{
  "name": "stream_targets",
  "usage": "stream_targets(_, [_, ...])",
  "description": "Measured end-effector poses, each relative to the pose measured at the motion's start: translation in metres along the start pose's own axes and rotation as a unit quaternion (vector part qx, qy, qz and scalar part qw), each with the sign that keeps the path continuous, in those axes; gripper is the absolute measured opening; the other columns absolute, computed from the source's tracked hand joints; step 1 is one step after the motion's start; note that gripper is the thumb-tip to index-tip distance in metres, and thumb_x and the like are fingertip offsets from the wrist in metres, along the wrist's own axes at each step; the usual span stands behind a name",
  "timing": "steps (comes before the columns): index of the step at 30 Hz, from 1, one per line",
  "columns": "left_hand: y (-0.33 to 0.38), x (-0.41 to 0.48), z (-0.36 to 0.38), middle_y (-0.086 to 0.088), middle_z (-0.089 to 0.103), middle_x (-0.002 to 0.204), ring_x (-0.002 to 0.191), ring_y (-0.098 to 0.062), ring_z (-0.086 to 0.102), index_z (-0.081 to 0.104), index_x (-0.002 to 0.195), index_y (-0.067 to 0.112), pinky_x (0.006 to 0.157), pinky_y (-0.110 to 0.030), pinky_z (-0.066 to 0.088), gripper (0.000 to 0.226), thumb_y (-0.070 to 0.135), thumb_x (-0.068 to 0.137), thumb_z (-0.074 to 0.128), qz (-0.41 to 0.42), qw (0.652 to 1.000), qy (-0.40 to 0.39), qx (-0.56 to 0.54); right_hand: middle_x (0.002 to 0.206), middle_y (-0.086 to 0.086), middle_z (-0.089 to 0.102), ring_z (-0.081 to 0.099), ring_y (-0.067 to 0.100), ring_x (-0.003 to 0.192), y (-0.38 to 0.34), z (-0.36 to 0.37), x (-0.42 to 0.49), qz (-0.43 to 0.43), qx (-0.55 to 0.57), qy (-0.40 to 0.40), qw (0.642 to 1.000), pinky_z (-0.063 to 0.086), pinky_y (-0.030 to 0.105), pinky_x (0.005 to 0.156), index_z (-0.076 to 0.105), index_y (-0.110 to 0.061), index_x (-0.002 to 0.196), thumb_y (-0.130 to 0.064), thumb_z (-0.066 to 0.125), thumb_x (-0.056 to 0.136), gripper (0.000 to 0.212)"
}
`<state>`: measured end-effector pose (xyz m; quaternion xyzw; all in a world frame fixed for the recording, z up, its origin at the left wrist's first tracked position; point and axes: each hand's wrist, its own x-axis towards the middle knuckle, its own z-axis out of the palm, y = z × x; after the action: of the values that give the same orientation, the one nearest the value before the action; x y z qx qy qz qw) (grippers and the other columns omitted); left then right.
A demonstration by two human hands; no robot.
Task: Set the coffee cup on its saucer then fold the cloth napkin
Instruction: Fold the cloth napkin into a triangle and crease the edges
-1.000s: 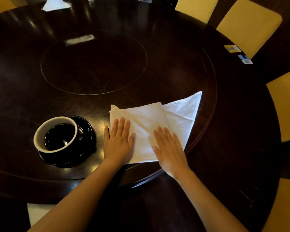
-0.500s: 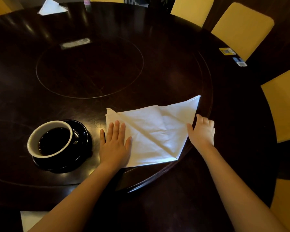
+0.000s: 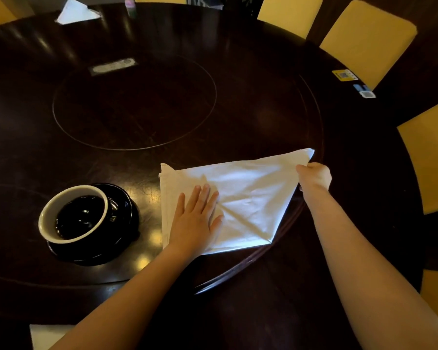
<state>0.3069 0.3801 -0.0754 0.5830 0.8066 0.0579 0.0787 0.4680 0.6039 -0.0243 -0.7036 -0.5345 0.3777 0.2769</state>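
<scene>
A dark coffee cup (image 3: 72, 214) with a pale rim stands on its black saucer (image 3: 122, 238) at the left of the round dark table. To its right lies a white cloth napkin (image 3: 250, 195), partly folded, with a diagonal crease. My left hand (image 3: 196, 218) lies flat on the napkin's near left part, fingers straight. My right hand (image 3: 314, 176) pinches the napkin's far right corner, near the raised inner ring's edge.
The dark round table (image 3: 238, 109) has an inlaid centre circle. Another folded white napkin (image 3: 75, 12) sits at the far side. Yellow chairs (image 3: 367, 36) line the right. Small stickers (image 3: 344, 75) lie near the right rim. A white sheet (image 3: 43, 335) shows at the bottom left.
My right hand left the napkin's middle, moved right and then up to the far right corner, which it now pinches. My left hand slid slightly further onto the cloth.
</scene>
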Motion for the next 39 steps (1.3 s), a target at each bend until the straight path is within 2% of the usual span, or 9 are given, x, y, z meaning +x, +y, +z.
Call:
stream_targets(5, [0.002, 0.001, -0.004, 0.005, -0.012, 0.155, 0.140, -0.017, -0.019, 0.001, 0.148, 0.032, 0.114, -0.047, -0.010, 0.071, 0.062, 0.084, 0.002, -0.009, 1.000, -0.008, -0.021, 0.051, 0.004, 0.039, 0.041, 0.023, 0.052, -0.005, -0.002, -0.002, -0.079, 0.008, 0.005, 0.997, 0.038, 0.035, 0.057, 0.037, -0.013, 0.054, -0.012, 0.050, 0.080, 0.029])
stream_targets(8, [0.012, 0.014, -0.029, 0.003, -0.001, 0.157, 0.145, -0.018, -0.001, 0.007, 0.148, 0.027, 0.117, -0.039, 0.001, 0.069, 0.061, 0.091, 0.023, -0.031, 0.978, -0.008, -0.208, 0.056, -0.001, 0.049, 0.052, 0.019, 0.058, -0.026, 0.009, -0.029, -0.215, 0.031, -0.019, 0.976, 0.042, 0.030, 0.062, 0.058, -0.007, 0.082, -0.017, 0.056, 0.084, 0.010])
stream_targets(10, [0.022, 0.034, -0.056, 0.001, 0.025, 0.154, 0.140, -0.018, 0.026, 0.020, 0.147, 0.023, 0.111, -0.034, 0.025, 0.063, 0.047, 0.093, 0.041, -0.104, 0.895, 0.002, -0.435, 0.062, -0.007, 0.054, 0.054, 0.012, 0.061, -0.040, 0.021, -0.055, -0.288, 0.018, -0.061, 0.955, 0.041, 0.021, 0.060, 0.062, -0.013, 0.095, -0.018, 0.060, 0.084, 0.012])
stream_targets(13, [0.019, 0.071, -0.078, -0.008, 0.054, 0.133, 0.115, -0.023, 0.057, 0.039, 0.138, 0.017, 0.086, -0.037, 0.053, 0.061, 0.045, 0.086, 0.057, -0.202, 0.681, 0.020, -0.704, 0.079, -0.003, 0.060, 0.057, 0.013, 0.070, -0.047, 0.040, -0.084, -0.371, -0.046, -0.183, 0.909, 0.046, 0.027, 0.070, 0.062, -0.014, 0.107, -0.017, 0.062, 0.084, 0.023])
stream_targets(15, [0.006, 0.087, -0.080, -0.012, 0.062, 0.119, 0.103, -0.025, 0.064, 0.051, 0.124, 0.014, 0.074, -0.036, 0.058, 0.058, 0.046, 0.078, 0.065, -0.251, 0.641, 0.020, -0.725, 0.093, 0.001, 0.063, 0.060, 0.015, 0.080, -0.039, 0.045, -0.094, -0.374, -0.084, -0.279, 0.880, 0.048, 0.030, 0.077, 0.061, -0.016, 0.113, -0.021, 0.062, 0.085, 0.028])
stream_targets(23, [-0.028, 0.099, -0.062, -0.010, 0.055, 0.107, 0.100, -0.028, 0.058, 0.048, 0.119, 0.010, 0.072, -0.036, 0.055, 0.037, 0.004, 0.083, 0.059, -0.338, 0.719, 0.105, -0.598, 0.105, -0.014, 0.051, 0.041, 0.007, 0.109, 0.050, -0.013, -0.109, -0.331, -0.176, -0.197, 0.906, 0.038, 0.026, 0.092, 0.053, -0.024, 0.117, -0.028, 0.063, 0.084, 0.035])
stream_targets(30, [-0.048, 0.087, -0.064, -0.010, 0.058, 0.104, 0.074, -0.018, 0.056, 0.048, 0.127, 0.013, 0.068, -0.031, 0.048, 0.038, 0.002, 0.091, 0.041, -0.232, 0.905, 0.138, -0.329, 0.098, -0.017, 0.047, 0.042, 0.004, 0.098, 0.094, -0.032, -0.127, -0.328, -0.212, -0.193, 0.900, 0.037, 0.022, 0.081, 0.056, -0.023, 0.106, -0.027, 0.063, 0.085, 0.022])
stream_targets(34, [-0.057, 0.085, -0.063, -0.011, 0.063, 0.116, 0.105, -0.029, 0.057, 0.049, 0.126, 0.016, 0.097, -0.043, 0.035, 0.036, 0.006, 0.092, 0.046, -0.197, 0.953, 0.121, -0.197, 0.090, -0.013, 0.051, 0.046, 0.006, 0.088, 0.093, -0.025, -0.130, -0.337, -0.198, -0.168, 0.905, 0.039, 0.024, 0.077, 0.060, -0.022, 0.097, -0.022, 0.060, 0.088, 0.010])
stream_targets(39, [-0.067, 0.084, -0.068, -0.011, 0.063, 0.115, 0.111, -0.030, 0.052, 0.057, 0.119, 0.017, 0.100, -0.046, 0.029, 0.027, 0.018, 0.092, 0.049, -0.206, 0.972, 0.048, -0.099, 0.088, -0.007, 0.057, 0.049, 0.012, 0.087, 0.088, -0.021, -0.131, -0.347, -0.232, -0.140, 0.898, 0.042, 0.025, 0.074, 0.062, -0.019, 0.093, -0.020, 0.061, 0.087, 0.007])
